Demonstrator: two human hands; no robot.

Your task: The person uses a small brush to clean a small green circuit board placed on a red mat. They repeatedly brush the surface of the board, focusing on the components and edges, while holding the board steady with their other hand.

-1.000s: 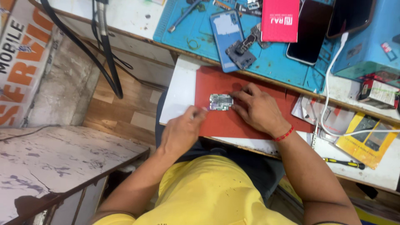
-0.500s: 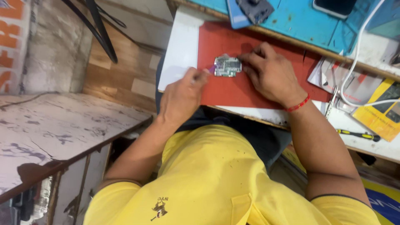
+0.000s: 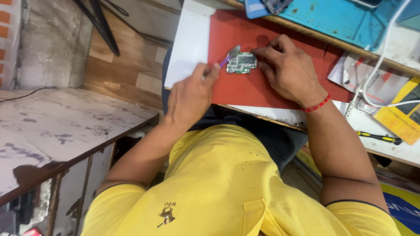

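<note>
Red mat [image 3: 245, 87] under the circuit board [image 3: 241, 62]: our right hand [image 3: 286, 67] pins it steady; our left hand [image 3: 190, 94] pinches a small tool [image 3: 231, 56] beside it.

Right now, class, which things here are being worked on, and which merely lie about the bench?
In use:
left hand, holding a thin purple tool
right hand, steadying the circuit board
red mat under the board

Lying about:
blue mat
white cable
yellow-handled screwdriver
yellow packet
</note>
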